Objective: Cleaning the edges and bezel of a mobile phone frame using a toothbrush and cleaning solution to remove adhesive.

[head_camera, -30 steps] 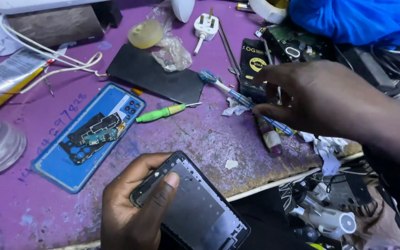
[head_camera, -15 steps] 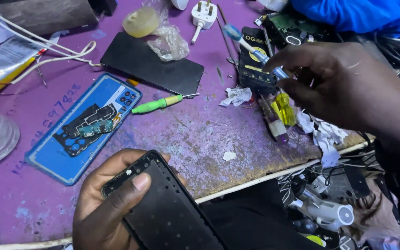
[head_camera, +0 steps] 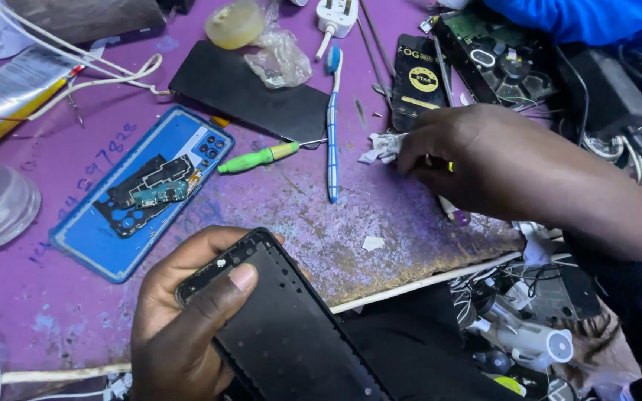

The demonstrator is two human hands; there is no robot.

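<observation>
**Phone frame held over a purple workbench**

The purple table (head_camera: 187, 223) serves as landmark throughout. At its near edge, the left hand (head_camera: 187, 327) grasps a black phone frame (head_camera: 284, 327), thumb pressed across the upper corner. The frame's long axis runs diagonally, its top end pointing toward the table's far left and its lower end toward the near right. Over the table's right side, the right hand (head_camera: 484, 167) rests curled, knuckles up, touching a crumpled white tissue (head_camera: 382, 146); whether it grips anything cannot be told. Left of centre lies a blue back cover (head_camera: 94, 238), open side up like a tray, holding black plastic parts and a small circuit board (head_camera: 159, 194). A blue toothbrush (head_camera: 331, 126) lies at centre, bristles toward the far edge; half a second ago the right hand held it raised. Beside it lies a green screwdriver (head_camera: 258, 157), tip pointing right.
</observation>
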